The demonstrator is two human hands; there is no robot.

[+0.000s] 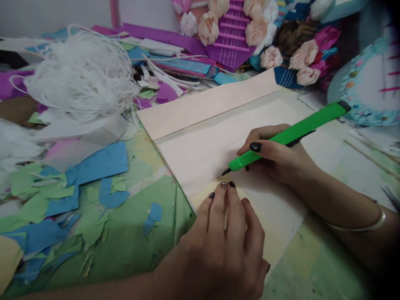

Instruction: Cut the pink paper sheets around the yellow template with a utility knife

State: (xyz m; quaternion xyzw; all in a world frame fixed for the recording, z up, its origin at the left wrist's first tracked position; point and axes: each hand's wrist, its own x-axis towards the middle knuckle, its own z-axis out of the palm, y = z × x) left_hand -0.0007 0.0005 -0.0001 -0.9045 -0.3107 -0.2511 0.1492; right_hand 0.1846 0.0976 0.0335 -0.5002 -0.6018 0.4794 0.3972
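Right of centre, my right hand (281,160) grips the light, stiff-looking green cutter (300,126) mid-handle, where I'd hold it; my open left hand (225,235) pins likely flimsy yellow paper (203,195) on the white sheet (193,154).

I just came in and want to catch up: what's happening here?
A person's right hand holds a green pen with its dark tip at a white sheet. The left hand rests on a pale yellow piece lying on that sheet. Whether the tip touches is unclear. White string and paper scraps lie to the left.
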